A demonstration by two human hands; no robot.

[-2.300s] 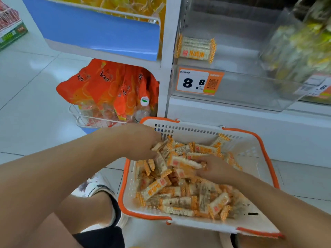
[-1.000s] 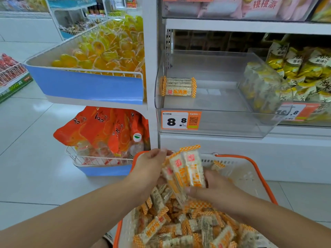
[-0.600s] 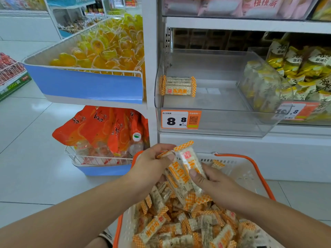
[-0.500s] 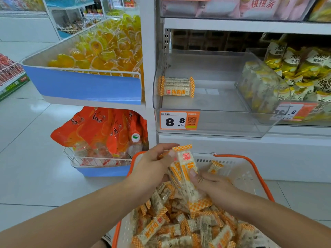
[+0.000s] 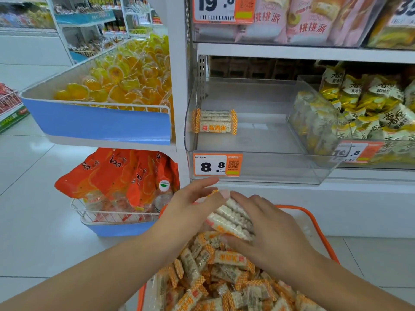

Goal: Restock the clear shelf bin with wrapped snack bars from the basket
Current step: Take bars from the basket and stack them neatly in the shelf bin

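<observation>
Two hands at work above the basket, both on one small bundle of wrapped snack bars. Left hand against the bundle's left side, thumb laid over the top near end, fingers extended past it toward the shelf. Right hand cupped round the bundle's right side, fingers curled over the wrappers, thumb under the lower edge. Bundle held clear of the heap, tilted, directly below the front wall of the clear shelf bin and not yet inside it.

Orange-rimmed basket low in view, heaped with loose bars in clear wrappers with orange checked ends. Clear shelf bin on the lower shelf, just right of the white upright; one stack of bars standing against its left wall, remainder of its floor bare. Orange price tag reading 8.8 fixed at the left end of the bin's front wall.

Neighbouring bin to the right filled with yellow and white packets. Upper shelf stocked with pink-lettered packs behind a tag marked 19.8. Left of the upright: blue-fronted tray of yellow jelly cups, and beneath it a wire basket holding orange bags.
</observation>
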